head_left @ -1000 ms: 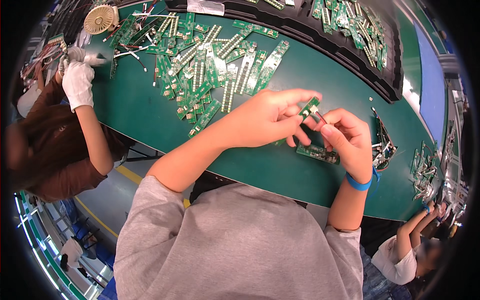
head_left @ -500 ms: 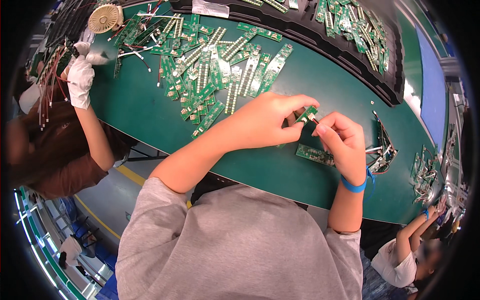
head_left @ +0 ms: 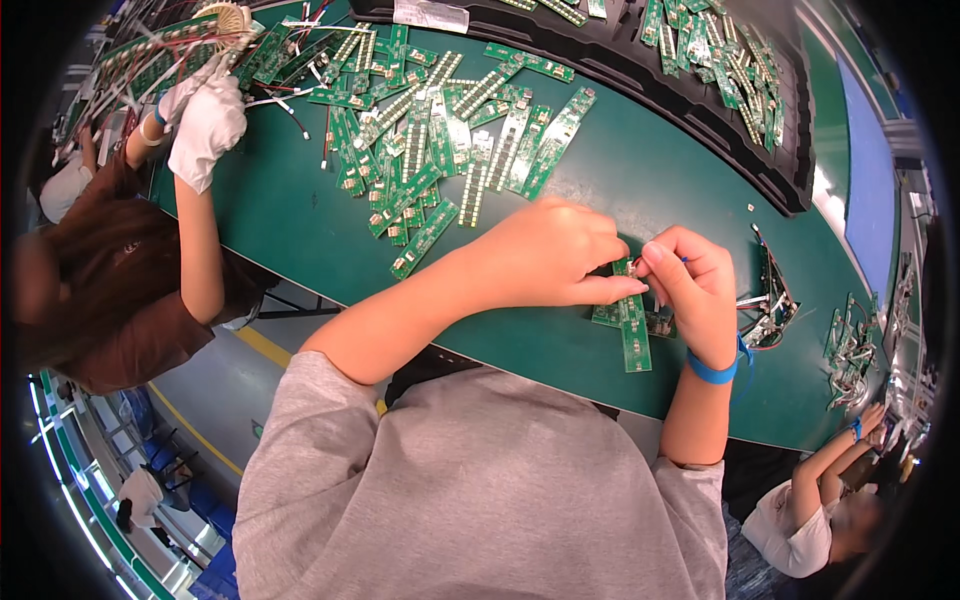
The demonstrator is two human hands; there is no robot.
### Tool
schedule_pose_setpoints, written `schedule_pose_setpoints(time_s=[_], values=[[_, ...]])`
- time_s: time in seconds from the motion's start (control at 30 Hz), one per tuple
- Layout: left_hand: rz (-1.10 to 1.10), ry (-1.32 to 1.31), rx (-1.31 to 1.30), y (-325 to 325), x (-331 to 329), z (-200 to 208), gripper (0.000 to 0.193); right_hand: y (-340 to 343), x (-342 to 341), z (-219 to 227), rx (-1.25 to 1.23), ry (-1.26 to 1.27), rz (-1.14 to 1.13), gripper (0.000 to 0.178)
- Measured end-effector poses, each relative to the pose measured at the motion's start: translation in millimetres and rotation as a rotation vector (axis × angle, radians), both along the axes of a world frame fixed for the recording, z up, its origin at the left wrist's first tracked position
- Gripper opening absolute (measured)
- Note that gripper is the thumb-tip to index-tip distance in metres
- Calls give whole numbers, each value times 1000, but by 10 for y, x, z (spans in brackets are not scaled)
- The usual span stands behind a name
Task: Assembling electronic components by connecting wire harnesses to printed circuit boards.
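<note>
Over the tabletop (head_left: 670,185), the green circuit board (head_left: 634,335) is pinched by the left hand (head_left: 565,252), a red wire (head_left: 637,261) by the right hand (head_left: 698,290) — one best kept steady, the other unstrained.

The circuit board (head_left: 634,338) in our left hand (head_left: 570,255) has swung from a slant, 1 o'clock to 7, to nearly upright, its long end now toward 6 o'clock and crossing the second board (head_left: 606,315); our left index finger has dropped toward 6 o'clock with it; at our 10 o'clock, the co-worker's gloved hands (head_left: 208,128) have moved toward 1 o'clock, now near the fan (head_left: 230,20).
</note>
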State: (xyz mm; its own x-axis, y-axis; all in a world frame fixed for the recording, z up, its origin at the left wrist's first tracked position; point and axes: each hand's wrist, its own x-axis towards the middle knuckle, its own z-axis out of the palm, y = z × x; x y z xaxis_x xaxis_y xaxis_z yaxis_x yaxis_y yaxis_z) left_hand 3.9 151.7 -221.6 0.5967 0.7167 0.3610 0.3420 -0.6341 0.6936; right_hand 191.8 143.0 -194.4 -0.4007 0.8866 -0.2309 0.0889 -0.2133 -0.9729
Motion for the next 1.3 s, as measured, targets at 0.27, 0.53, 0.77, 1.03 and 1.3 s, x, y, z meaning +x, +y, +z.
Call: schedule_pose_setpoints(time_s=[0.27,0.53,0.77,1.03,1.3], values=[[1,-109,-140,-13,-5,5,19,2,8,21,-43,53,-21,17],[-102,-464,-1008,54,-89,186,22,48,-18,-50,-31,433,-50,29],[-4,-544,-926,52,-73,169,19,58,-41,-125,32,435,-205,17],[63,-451,-756,58,-83,147,14,68,-64,-98,-15,122,-133,20],[269,-280,-294,96,-95,94,6,92,-14,-70,-94,-36,-61,10]])
